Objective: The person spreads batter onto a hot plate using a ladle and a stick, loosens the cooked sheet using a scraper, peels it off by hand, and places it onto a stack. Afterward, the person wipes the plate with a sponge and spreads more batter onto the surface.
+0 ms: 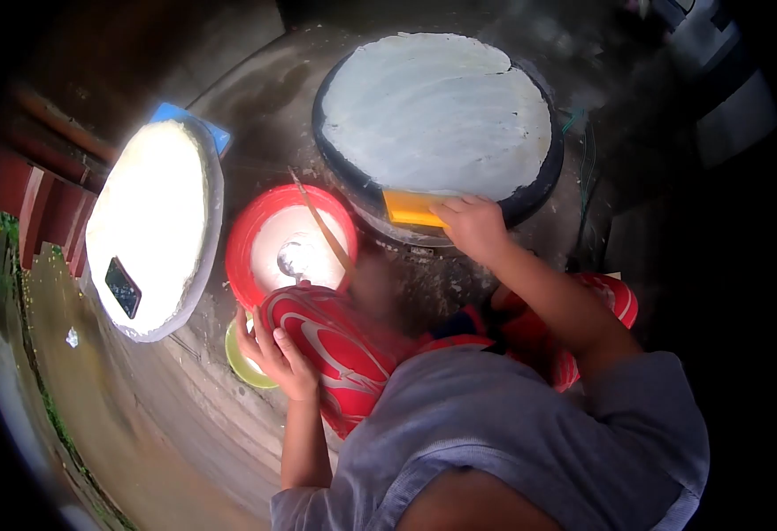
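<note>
My right hand (473,227) is closed on a flat yellow scraper (412,209). The scraper's edge lies at the near rim of a round black griddle (543,181), which is covered by a thin whitish layer (437,111). My left hand (280,358) rests with fingers apart against my red-clad knee (326,350) and holds nothing that shows. Just beyond that hand is a red basin (244,243) of white liquid (284,232), with a metal ladle (295,257) in it and a thin wooden stick (322,221) across it.
To the left a round tray stacked with pale sheets (154,212) carries a dark phone (123,288). A blue object (216,135) sticks out behind it. A green bowl (249,363) is partly hidden by my left hand. Thin cords (588,168) lie right of the griddle.
</note>
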Motion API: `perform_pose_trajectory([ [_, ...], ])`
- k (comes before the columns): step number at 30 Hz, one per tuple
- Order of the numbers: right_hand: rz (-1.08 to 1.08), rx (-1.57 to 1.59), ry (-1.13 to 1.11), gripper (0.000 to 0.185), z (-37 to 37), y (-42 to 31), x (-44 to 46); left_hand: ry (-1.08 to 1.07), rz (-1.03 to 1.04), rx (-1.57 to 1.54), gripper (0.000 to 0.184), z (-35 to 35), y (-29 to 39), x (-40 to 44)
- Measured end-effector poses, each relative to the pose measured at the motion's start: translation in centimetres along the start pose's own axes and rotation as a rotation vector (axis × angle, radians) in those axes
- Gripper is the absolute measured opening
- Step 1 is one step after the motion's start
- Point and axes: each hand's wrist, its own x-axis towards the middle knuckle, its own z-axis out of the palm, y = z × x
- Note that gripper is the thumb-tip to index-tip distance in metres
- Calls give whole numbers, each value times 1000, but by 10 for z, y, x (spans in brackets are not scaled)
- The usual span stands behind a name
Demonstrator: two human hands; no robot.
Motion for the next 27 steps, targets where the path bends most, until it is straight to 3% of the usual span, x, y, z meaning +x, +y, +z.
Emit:
perform_pose_trajectory([
  [5, -72, -23, 1, 24, 24, -36, 22, 4, -25, 22, 40, 0, -8, -2],
  [9, 62, -114, -42, 17, 43, -21, 70, -4, -31, 27, 41, -2, -6, 1],
  [15, -27, -109, -11, 12, 62, -56, 92, 8, -41, -66, 43, -3, -5, 6],
  [17, 77, -174, -96, 10, 74, -41, 122, -14, -32, -36, 43, -6, -6, 7],
  [23, -9, -222, -52, 9, 99, -59, 150, -7, -28, -91, 44, -1, -11, 11],
  [27, 146, -108, -81, 11, 102, -55, 180, -2, -29, -121, 45, -1, -10, 12],
])
